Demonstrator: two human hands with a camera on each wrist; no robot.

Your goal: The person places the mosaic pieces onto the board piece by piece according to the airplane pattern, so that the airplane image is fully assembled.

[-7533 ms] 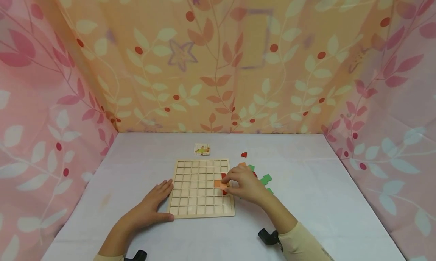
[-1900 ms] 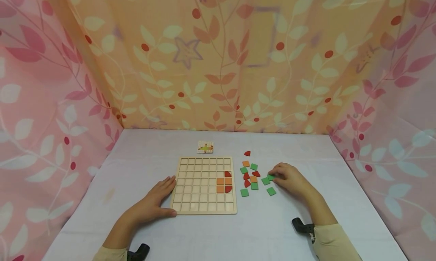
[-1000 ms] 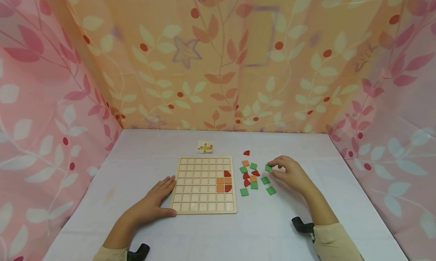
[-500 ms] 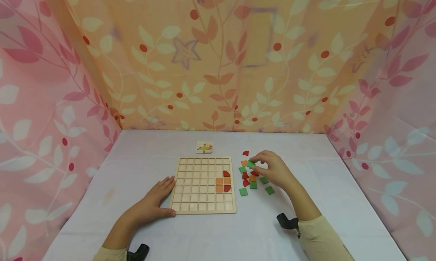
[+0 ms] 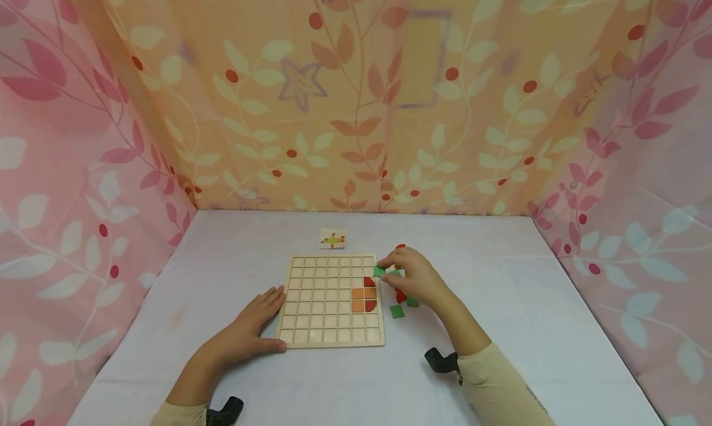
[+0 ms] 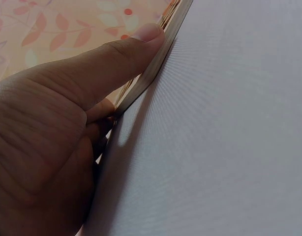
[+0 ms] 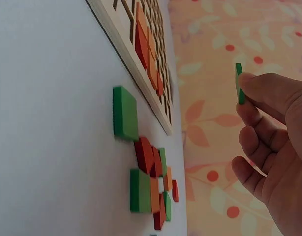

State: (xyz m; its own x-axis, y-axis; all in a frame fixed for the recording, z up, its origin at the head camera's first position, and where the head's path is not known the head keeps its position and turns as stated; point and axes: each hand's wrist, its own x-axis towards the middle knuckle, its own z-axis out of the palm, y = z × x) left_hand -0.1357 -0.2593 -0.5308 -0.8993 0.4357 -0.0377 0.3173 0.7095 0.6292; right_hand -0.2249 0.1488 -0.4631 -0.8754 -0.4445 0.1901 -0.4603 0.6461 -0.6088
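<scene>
A wooden grid board (image 5: 322, 308) lies on the white table. Near its right edge, orange square tiles (image 5: 358, 299) and two red quarter-round tiles (image 5: 370, 306) sit in its cells. My right hand (image 5: 414, 277) pinches a green square tile (image 5: 379, 271) between thumb and fingertips, over the board's upper right edge. In the right wrist view that green tile (image 7: 240, 83) stands on edge in the pinch, raised above the table. My left hand (image 5: 250, 327) rests along the board's left side, fingers extended. The left wrist view shows its thumb (image 6: 141, 42) on the board's edge (image 6: 166, 54).
Loose green, red and orange tiles lie right of the board, partly hidden under my right hand; a green tile (image 5: 397, 311) is nearest me. A small pattern card (image 5: 332, 238) lies behind the board. Floral curtains (image 5: 356, 104) enclose the table (image 5: 250, 234) on three sides.
My right hand has picked up a green tile from the loose pile's right side and carried it left to the board's edge. Earlier it set an orange tile. My left hand stays at the board.
</scene>
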